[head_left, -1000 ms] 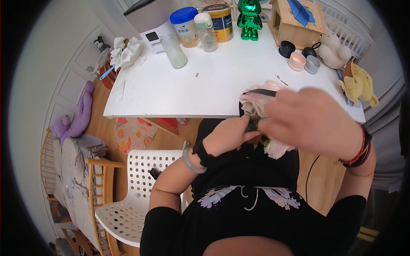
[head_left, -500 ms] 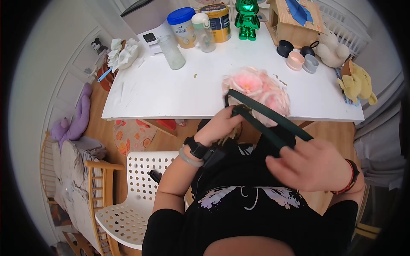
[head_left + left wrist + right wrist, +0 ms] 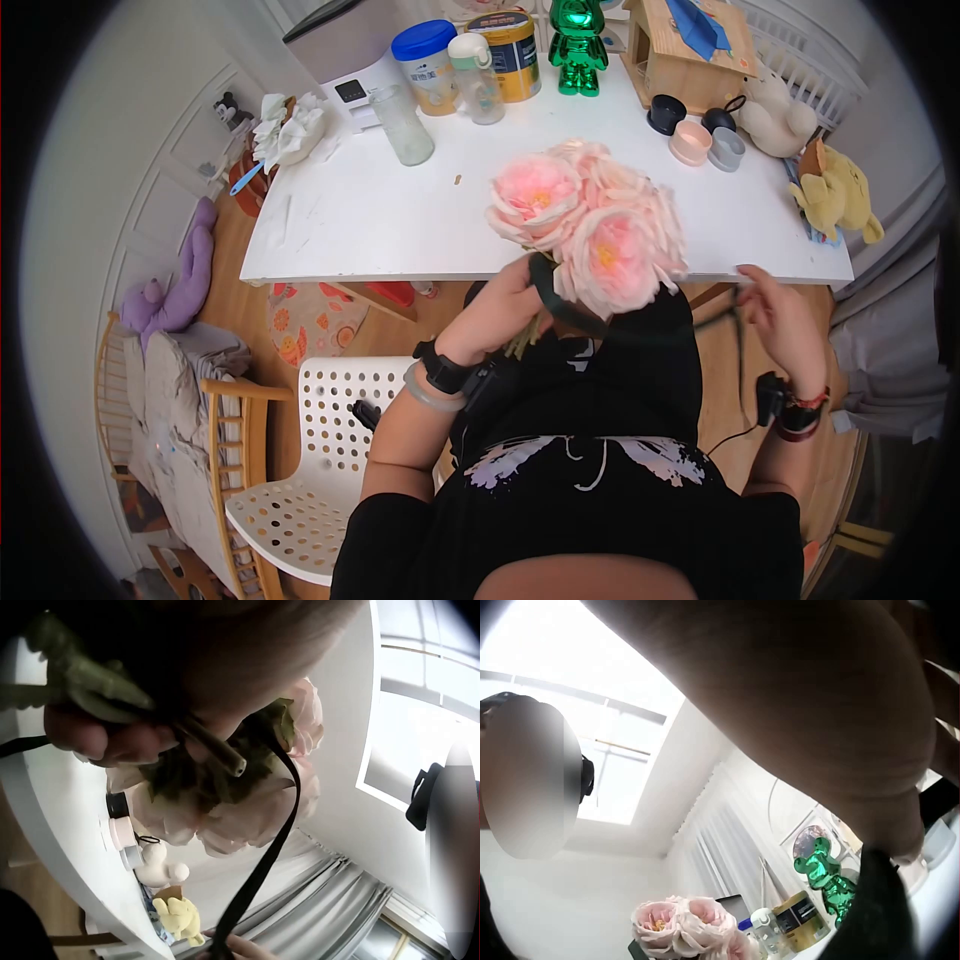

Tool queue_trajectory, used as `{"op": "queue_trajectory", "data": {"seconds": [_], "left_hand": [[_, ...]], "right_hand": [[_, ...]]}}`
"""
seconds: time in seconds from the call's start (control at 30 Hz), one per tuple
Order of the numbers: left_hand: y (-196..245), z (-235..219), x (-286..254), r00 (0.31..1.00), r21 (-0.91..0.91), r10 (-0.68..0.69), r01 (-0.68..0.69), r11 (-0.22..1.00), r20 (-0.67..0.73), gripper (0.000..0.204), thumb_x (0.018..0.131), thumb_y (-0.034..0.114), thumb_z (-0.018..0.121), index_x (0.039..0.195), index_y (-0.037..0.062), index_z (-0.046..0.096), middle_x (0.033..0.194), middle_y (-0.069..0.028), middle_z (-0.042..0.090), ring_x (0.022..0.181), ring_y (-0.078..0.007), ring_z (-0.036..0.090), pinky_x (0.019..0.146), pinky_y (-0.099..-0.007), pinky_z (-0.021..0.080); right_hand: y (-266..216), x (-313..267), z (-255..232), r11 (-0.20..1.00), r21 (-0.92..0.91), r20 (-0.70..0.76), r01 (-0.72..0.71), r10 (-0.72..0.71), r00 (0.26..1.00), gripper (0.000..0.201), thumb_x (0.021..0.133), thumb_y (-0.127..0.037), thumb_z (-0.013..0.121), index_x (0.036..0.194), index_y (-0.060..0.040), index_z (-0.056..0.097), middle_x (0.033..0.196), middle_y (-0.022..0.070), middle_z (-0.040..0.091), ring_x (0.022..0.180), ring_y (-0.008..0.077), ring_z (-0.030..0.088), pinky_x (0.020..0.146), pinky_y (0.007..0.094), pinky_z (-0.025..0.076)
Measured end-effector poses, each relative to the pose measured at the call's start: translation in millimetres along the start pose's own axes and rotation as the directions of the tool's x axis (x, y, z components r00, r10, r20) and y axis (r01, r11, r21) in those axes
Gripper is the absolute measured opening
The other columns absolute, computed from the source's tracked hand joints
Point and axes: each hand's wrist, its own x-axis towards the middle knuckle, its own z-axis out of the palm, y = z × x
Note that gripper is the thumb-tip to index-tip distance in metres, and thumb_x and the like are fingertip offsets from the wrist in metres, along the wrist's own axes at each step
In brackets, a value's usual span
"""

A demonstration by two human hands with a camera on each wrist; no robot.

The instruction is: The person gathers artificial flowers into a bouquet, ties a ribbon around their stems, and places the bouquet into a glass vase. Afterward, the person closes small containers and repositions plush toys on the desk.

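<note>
My left hand (image 3: 500,310) grips a bouquet of full pink flowers (image 3: 610,245) by its stems, blooms up over the table's front edge. In the left wrist view, green stems (image 3: 217,750) with a cut end stick out past the curled fingers. A dark green ribbon (image 3: 545,285) loops around the bouquet just below the blooms and runs to the right. Off to that side, my right hand (image 3: 785,320) pinches the ribbon, and a loose tail hangs below the fingers. In the left wrist view the ribbon (image 3: 262,862) stretches down towards the right hand.
On the white table (image 3: 370,230) stand a glass (image 3: 403,125), a bottle (image 3: 478,85), two tins, a shiny green figure (image 3: 578,50), a wooden house (image 3: 690,60) and small cups (image 3: 691,143). A white chair (image 3: 355,420) is at the left. Plush toys sit at the right.
The right hand has swung from over the bouquet, down towards the body, then out to the right, drawing the ribbon along. The bouquet has tipped so its blooms face up.
</note>
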Motion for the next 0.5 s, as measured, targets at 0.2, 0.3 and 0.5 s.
{"op": "queue_trajectory", "data": {"seconds": [0.2, 0.3, 0.5], "left_hand": [[12.7, 31.6, 1.7, 0.972, -0.085, -0.011, 0.032, 0.996, 0.235, 0.024, 0.092, 0.020, 0.052, 0.109, 0.0032, 0.051, 0.073, 0.0005, 0.055, 0.055, -0.0042, 0.049, 0.048, -0.0190, 0.040], [13.2, 34.0, 3.5, 0.961, -0.051, 0.009, 0.006, 0.999, 0.275, 0.030, 0.093, 0.024, 0.053, 0.114, 0.0029, 0.050, 0.074, 0.0010, 0.055, 0.056, -0.0036, 0.050, 0.049, -0.0193, 0.040], [10.3, 30.4, 3.2, 0.984, -0.007, 0.016, -0.015, 1.000, 0.175, 0.032, 0.091, 0.021, 0.056, 0.115, 0.0009, 0.049, 0.080, -0.0016, 0.059, 0.059, -0.0050, 0.051, 0.051, -0.0196, 0.041]], "right_hand": [[-1.2, 21.5, 102.9, 0.891, 0.150, -0.151, 0.430, -0.409, 0.900, 0.046, 0.078, -0.015, 0.063, 0.122, -0.0042, 0.053, 0.128, 0.0202, 0.049, 0.121, 0.0286, 0.048, 0.097, 0.0375, 0.040], [9.1, 26.5, 134.5, 0.832, 0.534, 0.044, 0.151, -0.205, 0.978, 0.056, 0.080, -0.021, 0.066, 0.130, -0.0052, 0.046, 0.139, 0.0159, 0.039, 0.130, 0.0279, 0.037, 0.107, 0.0389, 0.031], [-23.8, 43.1, 159.4, 0.735, 0.560, -0.138, 0.381, -0.371, 0.918, 0.062, 0.082, -0.014, 0.066, 0.136, -0.0061, 0.036, 0.137, 0.0107, 0.041, 0.126, 0.0229, 0.041, 0.106, 0.0353, 0.034]]}}
